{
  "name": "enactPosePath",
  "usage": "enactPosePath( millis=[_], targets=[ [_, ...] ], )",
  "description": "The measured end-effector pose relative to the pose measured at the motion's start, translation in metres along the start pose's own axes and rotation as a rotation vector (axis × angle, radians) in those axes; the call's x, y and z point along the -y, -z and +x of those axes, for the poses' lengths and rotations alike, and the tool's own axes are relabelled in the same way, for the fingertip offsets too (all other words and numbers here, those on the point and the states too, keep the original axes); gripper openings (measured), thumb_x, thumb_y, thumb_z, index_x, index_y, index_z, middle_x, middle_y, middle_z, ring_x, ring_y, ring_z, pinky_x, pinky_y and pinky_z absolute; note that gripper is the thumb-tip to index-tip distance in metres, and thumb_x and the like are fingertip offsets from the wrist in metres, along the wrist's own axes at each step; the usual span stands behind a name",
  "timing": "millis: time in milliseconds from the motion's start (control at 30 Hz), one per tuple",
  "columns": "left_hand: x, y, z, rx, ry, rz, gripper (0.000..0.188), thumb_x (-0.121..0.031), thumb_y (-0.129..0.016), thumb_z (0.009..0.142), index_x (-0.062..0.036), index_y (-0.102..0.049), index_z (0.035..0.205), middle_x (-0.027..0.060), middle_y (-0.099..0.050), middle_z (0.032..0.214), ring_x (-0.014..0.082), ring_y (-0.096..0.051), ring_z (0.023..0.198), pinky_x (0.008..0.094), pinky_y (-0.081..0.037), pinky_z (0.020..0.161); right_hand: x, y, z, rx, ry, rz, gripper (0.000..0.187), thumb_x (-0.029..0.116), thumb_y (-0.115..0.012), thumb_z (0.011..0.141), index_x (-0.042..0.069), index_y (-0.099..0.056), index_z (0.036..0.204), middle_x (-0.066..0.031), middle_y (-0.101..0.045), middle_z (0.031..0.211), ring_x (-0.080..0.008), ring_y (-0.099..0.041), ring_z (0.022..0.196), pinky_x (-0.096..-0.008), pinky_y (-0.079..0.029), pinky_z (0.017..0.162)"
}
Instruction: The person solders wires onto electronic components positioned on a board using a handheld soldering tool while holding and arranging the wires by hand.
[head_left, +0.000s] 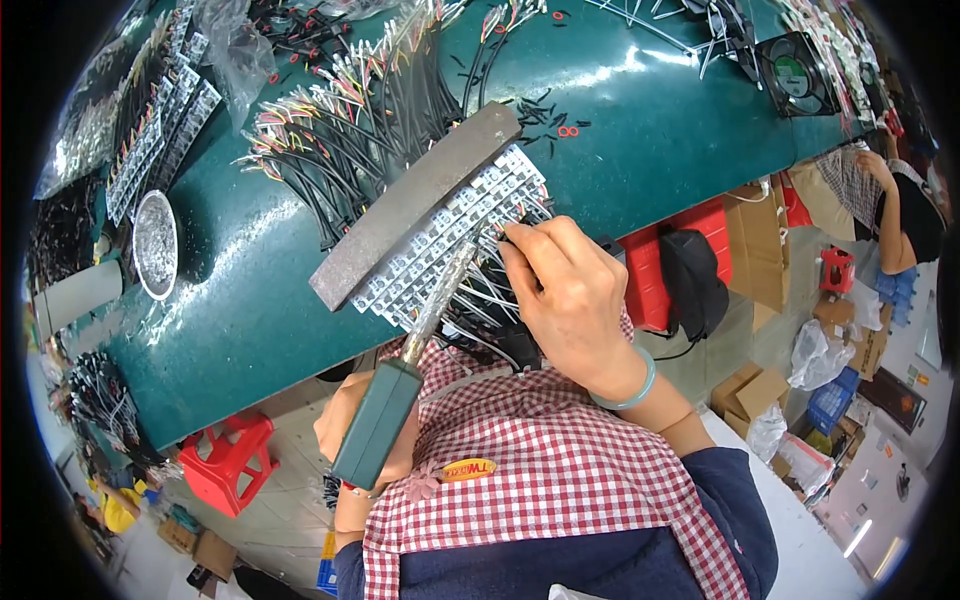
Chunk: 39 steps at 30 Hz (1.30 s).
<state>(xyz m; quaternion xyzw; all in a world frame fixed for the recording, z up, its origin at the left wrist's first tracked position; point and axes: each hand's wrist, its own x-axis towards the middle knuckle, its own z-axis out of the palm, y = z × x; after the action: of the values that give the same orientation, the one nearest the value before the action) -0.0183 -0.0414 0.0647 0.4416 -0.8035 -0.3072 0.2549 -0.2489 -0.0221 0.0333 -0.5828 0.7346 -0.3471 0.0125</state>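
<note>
My left hand (340,425) is wrapped round the green handle of a soldering iron (378,420). The iron's metal barrel slants up and right, its tip resting at the edge of a panel of small white circuit boards (425,245). Close to that tip, the thumb and forefinger of my right hand (570,295) are pinched together over the panel; what they hold is too small to make out. A heavy grey bar (420,205) lies across the panel. Black cables with thin white wires (490,290) hang from the panel's near edge toward my checked apron.
Beyond the bar, bundled black cables (370,100) spread over the green table (640,120). A metal bowl (156,245) stands left, near stacked board strips (165,130). A fan (795,75) sits far right. Red stools (230,465) and cartons (755,395) are on the floor; another person (905,215) works at right.
</note>
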Motion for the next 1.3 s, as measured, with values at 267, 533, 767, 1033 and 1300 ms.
enactPosePath(
  millis=[267, 533, 767, 1033, 1300],
  targets=[
    [0.006, 0.0, -0.006, 0.02, 0.022, -0.044, 0.027, 0.002, -0.072, 0.063, 0.0025, -0.07, 0.09, 0.0178, -0.069, 0.092, 0.0313, -0.071, 0.079, 0.0332, -0.056, 0.069, 0.0, 0.001, 0.001, 0.007, -0.043, 0.064, 0.016, 0.0, -0.073, 0.075, 0.0, -0.068, 0.09, -0.0086, -0.06, 0.077, -0.023, -0.062, 0.059, -0.0323, -0.048, 0.05],
    [0.002, -0.005, 0.0, 0.005, 0.031, -0.059, 0.023, 0.002, -0.07, 0.064, 0.0053, -0.069, 0.087, 0.0177, -0.068, 0.088, 0.0316, -0.07, 0.075, 0.0335, -0.056, 0.066, 0.002, -0.002, 0.0, 0.001, -0.024, 0.052, 0.016, 0.002, -0.072, 0.075, 0.001, -0.067, 0.09, -0.0075, -0.056, 0.074, -0.0233, -0.061, 0.059, -0.0327, -0.048, 0.05],
    [0.011, -0.009, 0.002, 0.026, -0.067, -0.116, 0.026, 0.0, -0.073, 0.068, 0.004, -0.068, 0.093, 0.0166, -0.066, 0.084, 0.0294, -0.065, 0.069, 0.0338, -0.05, 0.062, 0.005, 0.0, 0.0, 0.03, -0.027, 0.011, 0.018, -0.003, -0.074, 0.074, -0.002, -0.068, 0.091, -0.0093, -0.062, 0.079, -0.023, -0.063, 0.062, -0.0322, -0.049, 0.052],
    [0.013, -0.011, 0.001, -0.017, -0.114, -0.071, 0.022, -0.005, -0.071, 0.063, 0.0015, -0.067, 0.083, 0.0136, -0.064, 0.076, 0.0299, -0.066, 0.064, 0.0321, -0.053, 0.058, 0.004, -0.004, -0.001, -0.017, 0.03, -0.017, 0.011, 0.003, -0.071, 0.076, 0.001, -0.066, 0.087, -0.0063, -0.053, 0.071, -0.0216, -0.058, 0.055, -0.0316, -0.045, 0.048],
    [0.044, 0.041, -0.027, -0.622, 0.157, 0.03, 0.032, -0.007, -0.058, 0.086, 0.0095, -0.054, 0.114, 0.0051, -0.048, 0.074, 0.0163, -0.045, 0.069, 0.0313, -0.042, 0.081, 0.007, -0.001, 0.003, 0.048, -0.005, -0.018, 0.016, 0.0, -0.074, 0.076, -0.001, -0.068, 0.09, -0.0091, -0.062, 0.079, -0.0235, -0.063, 0.062, -0.0329, -0.048, 0.053]
  ],
)
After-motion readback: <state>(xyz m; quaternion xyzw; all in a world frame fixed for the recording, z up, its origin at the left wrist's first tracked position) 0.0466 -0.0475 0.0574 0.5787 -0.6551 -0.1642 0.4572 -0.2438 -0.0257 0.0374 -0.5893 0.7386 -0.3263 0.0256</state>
